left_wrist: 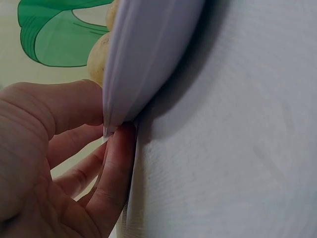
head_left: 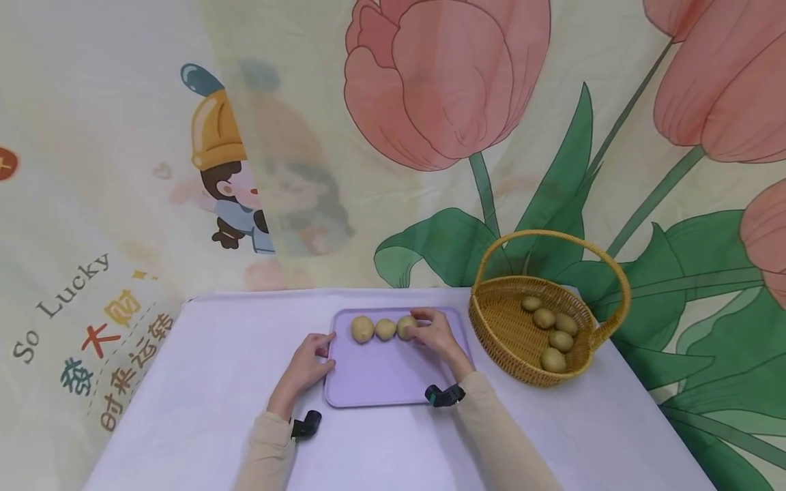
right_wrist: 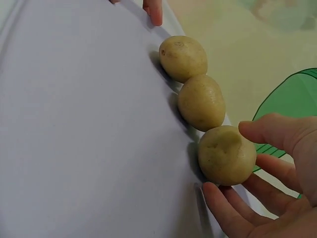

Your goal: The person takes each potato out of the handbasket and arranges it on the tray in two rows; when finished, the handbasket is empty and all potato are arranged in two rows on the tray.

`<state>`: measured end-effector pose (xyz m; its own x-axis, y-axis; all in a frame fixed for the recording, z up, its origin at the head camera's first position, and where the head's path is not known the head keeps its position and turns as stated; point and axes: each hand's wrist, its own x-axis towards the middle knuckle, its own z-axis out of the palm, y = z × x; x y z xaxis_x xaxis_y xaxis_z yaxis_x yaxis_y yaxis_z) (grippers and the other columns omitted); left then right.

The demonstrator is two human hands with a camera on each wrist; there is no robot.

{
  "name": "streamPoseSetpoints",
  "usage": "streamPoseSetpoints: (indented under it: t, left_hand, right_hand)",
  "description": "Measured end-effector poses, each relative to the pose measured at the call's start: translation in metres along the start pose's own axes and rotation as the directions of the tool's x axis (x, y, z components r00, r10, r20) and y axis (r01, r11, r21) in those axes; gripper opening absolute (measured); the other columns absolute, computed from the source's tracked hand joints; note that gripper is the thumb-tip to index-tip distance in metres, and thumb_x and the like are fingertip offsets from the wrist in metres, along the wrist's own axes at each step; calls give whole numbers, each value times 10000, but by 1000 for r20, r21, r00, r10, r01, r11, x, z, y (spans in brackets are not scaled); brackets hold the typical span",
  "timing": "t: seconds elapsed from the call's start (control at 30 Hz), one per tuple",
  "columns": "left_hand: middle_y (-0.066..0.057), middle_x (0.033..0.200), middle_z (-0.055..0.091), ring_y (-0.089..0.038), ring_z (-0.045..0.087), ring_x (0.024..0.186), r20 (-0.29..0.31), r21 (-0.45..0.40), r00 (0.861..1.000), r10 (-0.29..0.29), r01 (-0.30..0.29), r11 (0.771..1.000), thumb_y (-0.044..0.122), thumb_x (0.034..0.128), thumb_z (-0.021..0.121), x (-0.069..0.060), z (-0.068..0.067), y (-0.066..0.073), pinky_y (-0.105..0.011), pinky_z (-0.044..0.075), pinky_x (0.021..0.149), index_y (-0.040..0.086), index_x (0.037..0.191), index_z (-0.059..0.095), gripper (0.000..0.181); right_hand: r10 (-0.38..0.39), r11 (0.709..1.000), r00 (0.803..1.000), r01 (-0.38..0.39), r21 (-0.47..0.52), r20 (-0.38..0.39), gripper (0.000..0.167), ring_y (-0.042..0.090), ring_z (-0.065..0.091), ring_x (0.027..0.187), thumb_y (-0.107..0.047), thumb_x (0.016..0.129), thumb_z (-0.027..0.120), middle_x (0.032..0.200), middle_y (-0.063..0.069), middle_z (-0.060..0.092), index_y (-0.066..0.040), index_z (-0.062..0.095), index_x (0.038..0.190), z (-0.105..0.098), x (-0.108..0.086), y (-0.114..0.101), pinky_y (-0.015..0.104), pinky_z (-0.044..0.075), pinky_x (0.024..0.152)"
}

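Observation:
Three potatoes lie in a row along the far edge of a purple tray (head_left: 381,382): a left one (head_left: 362,329), a middle one (head_left: 385,330) and a right one (head_left: 406,327). My right hand (head_left: 437,335) has its thumb and fingers around the right potato (right_wrist: 227,155), which rests on the tray beside the middle potato (right_wrist: 201,102). At the tray's left edge, my left hand (head_left: 308,363) grips the rim; in the left wrist view the left hand (left_wrist: 64,148) has its thumb above the rim and a finger beneath it.
A wicker basket (head_left: 506,348) with a tall handle stands to the right of the tray, holding several potatoes (head_left: 553,360). White cloth (head_left: 215,382) covers the table, and a printed curtain with tulips (head_left: 448,75) hangs behind it.

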<state>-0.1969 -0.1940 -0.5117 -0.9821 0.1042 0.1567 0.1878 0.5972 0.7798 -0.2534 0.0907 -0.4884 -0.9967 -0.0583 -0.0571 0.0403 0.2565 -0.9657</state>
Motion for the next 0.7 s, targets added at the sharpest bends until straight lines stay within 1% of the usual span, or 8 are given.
streamPoseSetpoints:
  t: [0.1, 0.2, 0.33, 0.47, 0.57, 0.7]
  left_hand:
    - [-208, 1170, 567, -276, 622, 899, 0, 3, 1000, 9, -9, 1000, -60, 728, 703, 0, 0, -1, -388, 481, 824, -86, 1294, 586, 578]
    - [-201, 1180, 568, -270, 624, 902, 3, 3, 1000, 4, -4, 1000, -56, 729, 705, -1, -1, 0, -379, 483, 817, -83, 1296, 587, 580]
    - [-195, 1190, 567, -269, 621, 914, 12, -1, 1000, -14, 14, 1000, -59, 730, 708, -2, -3, 0, -377, 481, 812, -76, 1301, 586, 584]
    - [-202, 1197, 563, -277, 621, 923, 17, -2, 1000, -18, 18, 1000, -58, 733, 710, -1, -4, 1, -387, 480, 819, -78, 1307, 580, 588]
    - [-204, 1197, 562, -279, 620, 922, 20, 1, 1000, -17, 17, 1000, -53, 734, 711, -1, -4, 1, -392, 478, 824, -80, 1308, 577, 591]
    - [-204, 1196, 561, -277, 614, 922, 23, 6, 999, -26, 26, 1000, -52, 736, 708, -1, -3, 2, -397, 471, 830, -79, 1311, 575, 591]
  right_hand:
    - [-2, 1000, 1000, 2, -19, -9, 480, 372, 631, 1095, -43, 792, 741, 1244, 246, 608, 73, 617, 1241, -5, -1, -1, 347, 571, 701]
    - [-21, 999, 1000, 21, -31, -19, 458, 390, 635, 1082, -57, 824, 728, 1244, 260, 606, 82, 607, 1243, -13, -2, -7, 376, 571, 732]
    - [-64, 997, 998, 63, -43, -22, 445, 422, 623, 1096, -56, 858, 705, 1240, 279, 604, 100, 586, 1256, -28, -4, -18, 395, 566, 773]
    - [-105, 993, 994, 104, -48, -24, 431, 428, 625, 1090, -66, 884, 684, 1225, 296, 611, 111, 575, 1262, -45, -5, -28, 450, 557, 806]
    - [-106, 994, 994, 105, -33, -35, 423, 404, 640, 1069, -78, 897, 678, 1220, 289, 619, 100, 580, 1268, -58, -8, -33, 493, 541, 838]
    - [-101, 995, 993, 100, -23, -68, 407, 332, 647, 1059, -104, 918, 665, 1223, 256, 630, 65, 588, 1281, -81, -12, -42, 492, 526, 876]
